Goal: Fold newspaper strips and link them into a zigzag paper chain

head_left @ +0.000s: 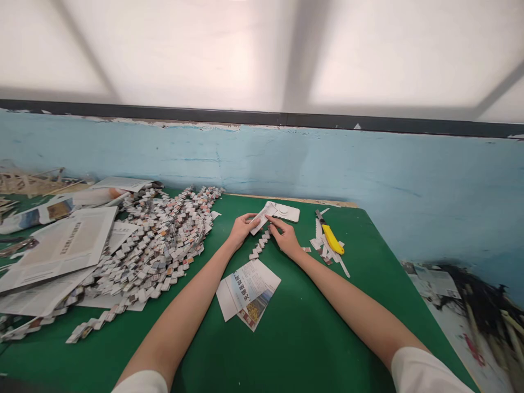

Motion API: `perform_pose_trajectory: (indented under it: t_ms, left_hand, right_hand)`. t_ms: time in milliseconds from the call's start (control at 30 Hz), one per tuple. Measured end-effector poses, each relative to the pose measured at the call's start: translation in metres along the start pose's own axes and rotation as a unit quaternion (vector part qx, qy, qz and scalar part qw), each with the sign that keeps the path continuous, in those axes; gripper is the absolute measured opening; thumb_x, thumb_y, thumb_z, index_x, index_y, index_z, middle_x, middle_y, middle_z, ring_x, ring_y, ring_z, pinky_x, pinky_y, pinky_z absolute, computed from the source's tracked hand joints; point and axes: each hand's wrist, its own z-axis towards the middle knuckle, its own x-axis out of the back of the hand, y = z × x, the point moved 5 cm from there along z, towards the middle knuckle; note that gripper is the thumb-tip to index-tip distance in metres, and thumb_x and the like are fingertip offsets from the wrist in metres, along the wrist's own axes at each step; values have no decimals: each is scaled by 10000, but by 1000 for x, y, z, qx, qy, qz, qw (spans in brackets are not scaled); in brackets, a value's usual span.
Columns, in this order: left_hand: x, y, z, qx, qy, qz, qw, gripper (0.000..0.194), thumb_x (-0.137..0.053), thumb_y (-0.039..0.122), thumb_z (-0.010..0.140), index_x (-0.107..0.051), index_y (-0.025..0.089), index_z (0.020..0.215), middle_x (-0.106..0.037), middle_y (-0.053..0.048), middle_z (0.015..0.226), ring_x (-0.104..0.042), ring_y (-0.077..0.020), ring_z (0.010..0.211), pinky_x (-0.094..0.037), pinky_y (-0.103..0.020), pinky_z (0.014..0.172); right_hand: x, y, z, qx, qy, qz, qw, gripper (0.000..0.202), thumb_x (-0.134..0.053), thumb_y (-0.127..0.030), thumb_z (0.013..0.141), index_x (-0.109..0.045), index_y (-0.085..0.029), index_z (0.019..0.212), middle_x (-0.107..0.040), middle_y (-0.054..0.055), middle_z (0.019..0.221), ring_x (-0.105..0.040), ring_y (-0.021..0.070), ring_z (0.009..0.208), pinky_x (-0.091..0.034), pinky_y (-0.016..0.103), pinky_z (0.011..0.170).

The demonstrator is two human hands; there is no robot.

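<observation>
My left hand (242,229) pinches a narrow piece of printed paper (263,217) between thumb and fingers. At the paper's right side, my right hand (284,234) has its index finger touching the edge, with the other fingers curled beneath. A short zigzag chain of folded paper (259,245) hangs or lies just below, between both hands; its upper end is near my right fingertips. Below that chain, cut newspaper pieces (245,289) overlap on the green table (311,338). Behind the held paper lies a white phone-like object (289,213).
A large heap of folded paper chains (164,240) covers the left side, beside newspaper sheets (69,245). A yellow utility knife (333,239) rests on paper scraps (323,252) at the right. The blue wall (335,164) stands behind the table.
</observation>
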Motion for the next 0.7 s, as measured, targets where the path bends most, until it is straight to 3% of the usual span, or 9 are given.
perform_pose_trajectory:
  t_ms: [200,400,600,700]
  left_hand:
    - [-1,2,-1,-1,1,12,1000,721,-811,586,717,-636,102,1222,-774,-107,821,-715,-242,733,-543,-325,685]
    - [-5,3,2,-10,-4,-24,1000,562,-741,602,780,-704,114,1055,-770,-103,845,-718,-228,746,-559,-339,751]
    - [-3,-1,5,-2,9,-37,999,531,-768,584,753,-730,116,1000,-757,-83,783,-698,-214,707,-546,-323,718]
    - [-4,-1,4,-9,-3,-21,1000,519,-747,590,772,-733,116,981,-757,-82,793,-685,-204,698,-533,-313,700]
  right_hand:
    - [-2,-2,0,2,-32,-45,998,436,-475,-354,1011,-614,-287,1420,-708,92,1152,-635,255,1029,-506,387,891]
    - [0,5,0,-20,-3,-49,999,442,-460,-369,1016,-622,-267,1413,-678,95,1081,-637,240,961,-497,359,861]
    - [1,5,0,-23,4,-45,999,443,-471,-371,1008,-631,-262,1406,-686,100,1057,-637,240,903,-507,363,837]
    - [0,0,0,-7,-15,-39,999,438,-477,-365,1003,-639,-268,1398,-705,96,1131,-633,260,1022,-504,380,916]
